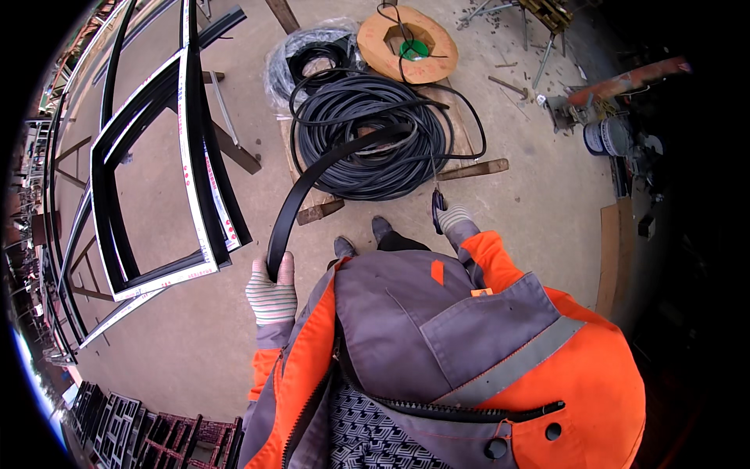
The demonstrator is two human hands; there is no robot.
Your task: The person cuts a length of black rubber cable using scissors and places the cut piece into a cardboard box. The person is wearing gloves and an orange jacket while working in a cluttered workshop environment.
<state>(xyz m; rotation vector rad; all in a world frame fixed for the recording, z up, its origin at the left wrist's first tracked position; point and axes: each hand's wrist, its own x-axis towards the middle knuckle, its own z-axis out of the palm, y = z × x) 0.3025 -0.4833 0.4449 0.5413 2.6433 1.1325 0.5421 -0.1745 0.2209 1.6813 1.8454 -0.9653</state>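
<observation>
My left hand point(271, 291), in a striped work glove, grips a flat black rubber strip point(312, 176) that arcs up from the hand to a large coil of black strip point(367, 137) lying on a wooden pallet point(473, 168). My right hand point(453, 219), also gloved, is closed on a small dark tool with handles point(437, 209), held just in front of the pallet's near edge. My two shoes point(361, 237) stand on the concrete right below the coil.
Black window frames with white protective tape point(191, 156) rest on trestles at the left. Behind the coil lie a bagged coil point(312, 55) and an orange reel point(408, 44). A bucket point(605, 137) and tools stand at the right. Dark profiles point(133, 430) are stacked at lower left.
</observation>
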